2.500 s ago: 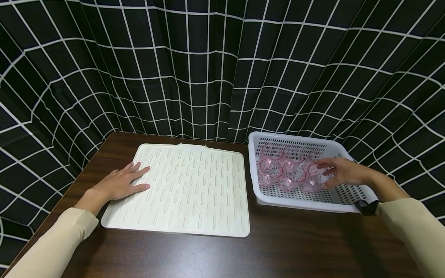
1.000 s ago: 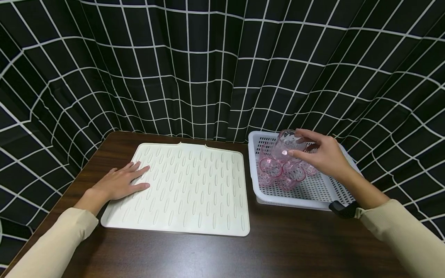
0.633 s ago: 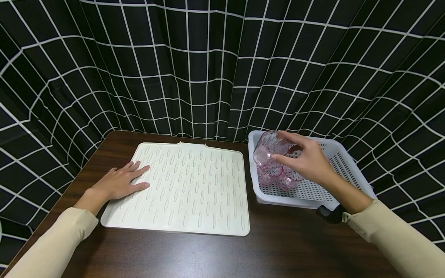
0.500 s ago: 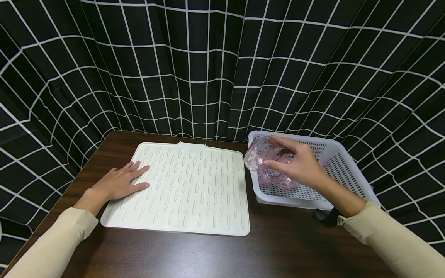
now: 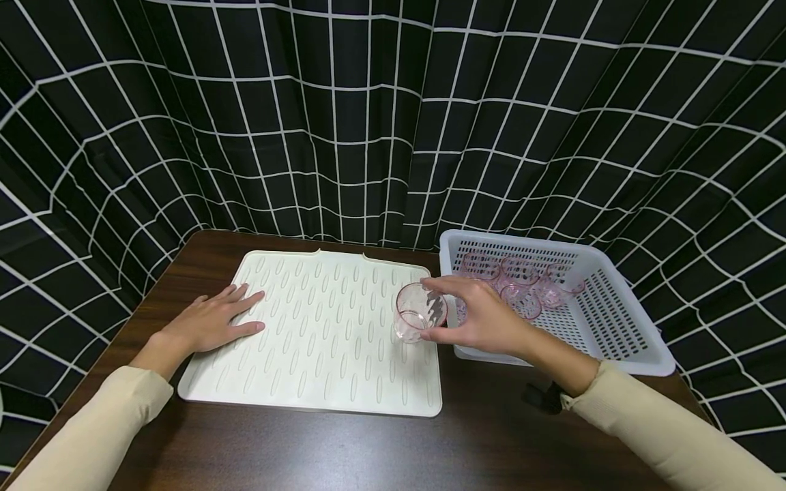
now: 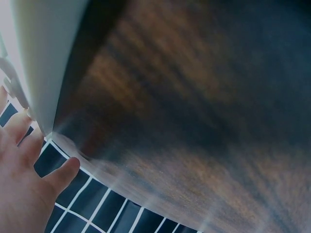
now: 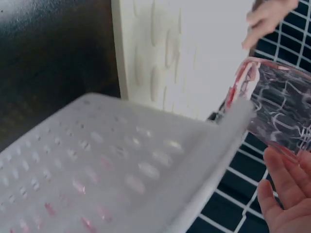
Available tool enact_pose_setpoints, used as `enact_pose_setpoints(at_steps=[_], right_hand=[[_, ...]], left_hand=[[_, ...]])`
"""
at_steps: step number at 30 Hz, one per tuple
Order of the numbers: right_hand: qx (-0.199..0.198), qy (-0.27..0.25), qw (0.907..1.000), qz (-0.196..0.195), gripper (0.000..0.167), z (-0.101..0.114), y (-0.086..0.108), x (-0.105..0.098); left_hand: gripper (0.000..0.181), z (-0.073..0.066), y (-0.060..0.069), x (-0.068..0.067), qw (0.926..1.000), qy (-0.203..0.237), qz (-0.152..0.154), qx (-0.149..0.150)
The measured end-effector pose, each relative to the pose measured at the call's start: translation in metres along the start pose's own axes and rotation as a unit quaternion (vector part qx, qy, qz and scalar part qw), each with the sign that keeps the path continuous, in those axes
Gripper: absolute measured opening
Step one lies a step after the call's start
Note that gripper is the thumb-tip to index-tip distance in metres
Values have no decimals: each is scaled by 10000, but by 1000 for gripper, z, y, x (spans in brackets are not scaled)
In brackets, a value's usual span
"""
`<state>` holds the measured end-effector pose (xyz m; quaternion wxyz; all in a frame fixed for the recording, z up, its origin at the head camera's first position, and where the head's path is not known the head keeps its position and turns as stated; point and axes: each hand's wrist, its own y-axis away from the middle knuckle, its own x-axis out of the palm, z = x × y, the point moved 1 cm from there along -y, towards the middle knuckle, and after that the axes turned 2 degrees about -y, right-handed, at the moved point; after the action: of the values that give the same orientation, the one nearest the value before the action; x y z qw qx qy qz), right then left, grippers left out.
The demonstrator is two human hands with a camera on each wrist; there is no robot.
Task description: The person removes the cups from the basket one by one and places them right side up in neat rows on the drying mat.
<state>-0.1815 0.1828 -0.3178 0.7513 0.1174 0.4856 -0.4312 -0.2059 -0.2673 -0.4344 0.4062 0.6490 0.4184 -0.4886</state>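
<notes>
In the head view my right hand [image 5: 485, 317] holds a clear, pink-tinted drinking glass [image 5: 420, 312] between thumb and fingers, above the right part of a white ridged mat [image 5: 319, 341]. The rim of the glass faces up towards the camera; whether its base touches the mat I cannot tell. The right wrist view shows the patterned side of this glass [image 7: 282, 102] above my fingers. My left hand [image 5: 209, 324] rests, fingers spread, on the mat's left edge. Several similar pink-rimmed glasses [image 5: 520, 300] stand in a white perforated basket [image 5: 620, 334], partly hidden by the right hand.
The mat and basket lie side by side on a dark wooden table [image 5: 344, 450], with a narrow gap between them. A black curtain with a white grid [image 5: 368, 123] hangs behind and at both sides. The basket's raised wall stands just right of the mat.
My right hand has gripped a glass in the basket, lifted it over the basket's left wall and carried it left above the mat. The left hand has stayed in place.
</notes>
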Motion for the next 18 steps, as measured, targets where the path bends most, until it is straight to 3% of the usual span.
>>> enact_pose_setpoints(at_steps=[10,18], right_hand=[[-319,185,9963,772,71,0,-1,35],[-414,587,9925,989,70,1,0,48]], left_hand=[[83,-1,0,0,9999,86,54,-21],[83,-1,0,-1,10000,70,46,-49]])
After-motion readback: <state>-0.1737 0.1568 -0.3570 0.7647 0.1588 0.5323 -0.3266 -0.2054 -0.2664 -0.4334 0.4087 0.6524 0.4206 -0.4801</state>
